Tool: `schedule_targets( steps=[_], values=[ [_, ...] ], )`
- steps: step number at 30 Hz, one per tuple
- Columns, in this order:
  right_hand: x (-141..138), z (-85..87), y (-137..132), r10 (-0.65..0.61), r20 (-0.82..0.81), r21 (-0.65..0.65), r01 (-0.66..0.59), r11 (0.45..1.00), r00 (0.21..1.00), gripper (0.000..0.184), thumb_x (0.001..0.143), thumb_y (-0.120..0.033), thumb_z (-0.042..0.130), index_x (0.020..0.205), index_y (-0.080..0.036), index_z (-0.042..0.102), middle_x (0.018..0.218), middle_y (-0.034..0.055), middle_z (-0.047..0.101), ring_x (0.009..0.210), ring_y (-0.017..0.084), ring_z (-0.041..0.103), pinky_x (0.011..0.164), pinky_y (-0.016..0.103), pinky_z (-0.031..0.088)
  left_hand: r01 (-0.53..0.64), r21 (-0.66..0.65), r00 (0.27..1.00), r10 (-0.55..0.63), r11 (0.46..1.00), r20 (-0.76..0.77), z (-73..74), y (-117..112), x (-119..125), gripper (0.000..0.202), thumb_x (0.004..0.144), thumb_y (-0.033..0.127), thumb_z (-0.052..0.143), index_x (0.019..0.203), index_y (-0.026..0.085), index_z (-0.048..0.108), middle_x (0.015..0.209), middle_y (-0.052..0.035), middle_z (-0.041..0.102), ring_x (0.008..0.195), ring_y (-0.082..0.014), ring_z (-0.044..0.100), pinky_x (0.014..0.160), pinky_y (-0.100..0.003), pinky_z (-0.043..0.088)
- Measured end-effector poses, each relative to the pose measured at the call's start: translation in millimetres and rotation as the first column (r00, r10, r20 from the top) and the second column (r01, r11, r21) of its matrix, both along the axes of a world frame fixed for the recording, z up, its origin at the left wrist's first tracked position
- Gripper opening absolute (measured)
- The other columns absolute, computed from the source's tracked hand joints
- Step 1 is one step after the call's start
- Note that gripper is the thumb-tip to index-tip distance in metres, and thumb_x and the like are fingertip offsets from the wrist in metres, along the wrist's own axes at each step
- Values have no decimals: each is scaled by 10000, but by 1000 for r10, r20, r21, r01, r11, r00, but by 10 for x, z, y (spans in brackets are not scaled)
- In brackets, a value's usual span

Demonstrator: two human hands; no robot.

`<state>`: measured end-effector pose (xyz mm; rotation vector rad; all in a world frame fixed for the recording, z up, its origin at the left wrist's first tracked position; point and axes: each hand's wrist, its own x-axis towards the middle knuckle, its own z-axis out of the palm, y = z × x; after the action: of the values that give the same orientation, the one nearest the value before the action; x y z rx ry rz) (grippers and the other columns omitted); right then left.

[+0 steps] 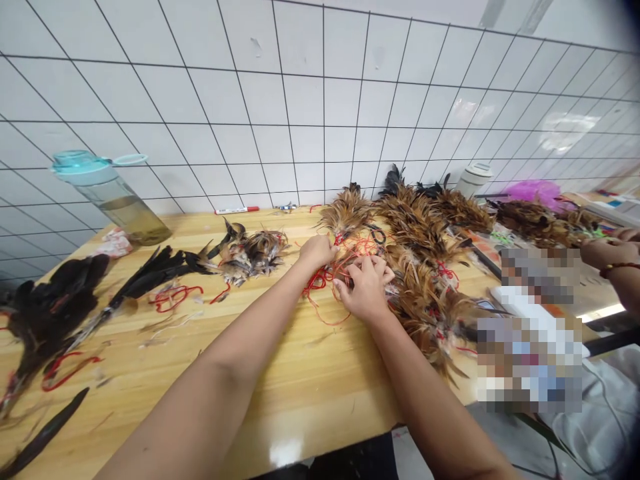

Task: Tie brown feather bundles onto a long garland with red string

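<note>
Looking down from the head view, both of the person's forearms reach out across the wooden table [300,380] to a knot of red thread [320,285] at the near edge of a heap of brown feathers [420,230].

The left hand [317,252] is closed. Its fingers are bunched on the thread where the strands run up into a feather tuft [347,213]. The right hand [365,288] lies just beside it, lower and nearer. Its fingers curl down into the thread and feathers, and its thumb presses against the strands. Which strand each hand pinches is hidden under the fingers.

The step in hand looks like working thread around, or loose from, a bunch of feathers, with the hands close together and the tangle between and under them. Loose loops trail onto the bare wood below the left hand. I judge that handling it further calls for a fine fingertip pinch and a steady hold on the tuft, because the thread is thin and snarled and the feathers slip and splay easily.

Well apart to the left lie black feathers [55,300] with more red loops beside them, a small mottled bunch [250,252], and a water bottle [110,193] tipped against the tiled wall [280,100]. A red pen [237,211] lies at the wall's foot. At the far right, a co-worker's hand [607,252] rests near more feathers.
</note>
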<state>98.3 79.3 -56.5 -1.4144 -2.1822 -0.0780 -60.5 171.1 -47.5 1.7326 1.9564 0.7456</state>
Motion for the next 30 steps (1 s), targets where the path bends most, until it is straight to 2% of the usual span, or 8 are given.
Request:
schedule_targets(
  steps=[4,7,12,14,17,20,26,30],
  values=[
    [2,30,-19,98,-34,15,-97,995,995,333,813,-517,573,962,-232,661,1170,91,528,1153,308,334,898,448,239,-39,-58,985,48,998,164,-105,112,5,285,628,240,695,450,203,476,418,-5,439,555,-172,499,588,-275,336],
    [12,26,-6,101,-96,45,-97,994,990,436,809,-531,570,1147,-260,618,1217,108,498,1165,311,336,925,447,246,-44,-79,933,69,996,352,-112,112,-46,278,672,260,638,482,202,443,387,30,351,436,-119,361,506,-267,271],
    [55,-10,63,-27,-196,124,52,991,980,527,816,-511,564,1263,-232,548,1225,134,476,1161,318,345,949,466,248,24,-53,767,15,998,641,47,-29,-186,226,709,297,589,582,188,437,471,39,372,417,-79,307,463,-249,254],
    [74,-19,92,-65,-209,131,94,987,976,481,833,-478,552,1236,-216,563,1196,138,490,1146,318,348,944,476,251,50,-39,695,-7,998,719,139,-109,-233,205,695,295,619,620,170,475,517,32,417,435,-68,340,467,-236,280],
    [93,-25,124,-122,-202,117,148,982,972,351,851,-415,542,1114,-200,629,1132,138,525,1127,322,353,917,486,260,82,35,523,-73,996,849,278,-237,-266,217,666,271,697,668,141,522,562,33,454,453,-44,351,461,-205,265],
    [103,-25,141,-154,-204,129,183,975,967,252,858,-363,543,995,-191,666,1089,133,556,1118,322,362,901,490,259,75,160,406,-177,984,896,417,-369,-259,267,640,264,769,699,127,547,587,39,472,484,-33,366,470,-180,267],
    [129,-20,169,-125,-235,203,175,964,964,207,861,-316,529,900,-180,680,1031,131,580,1098,316,378,902,491,269,111,318,362,-336,942,870,660,-656,-207,383,621,383,818,740,135,552,623,44,481,553,-49,406,539,-177,332],
    [139,5,200,-128,-324,142,182,973,937,219,832,-350,549,869,-187,691,997,134,586,1102,325,390,911,500,292,188,307,337,-355,933,872,629,-848,-160,446,594,456,821,714,136,534,619,50,465,563,-51,400,557,-183,324]
  ],
)
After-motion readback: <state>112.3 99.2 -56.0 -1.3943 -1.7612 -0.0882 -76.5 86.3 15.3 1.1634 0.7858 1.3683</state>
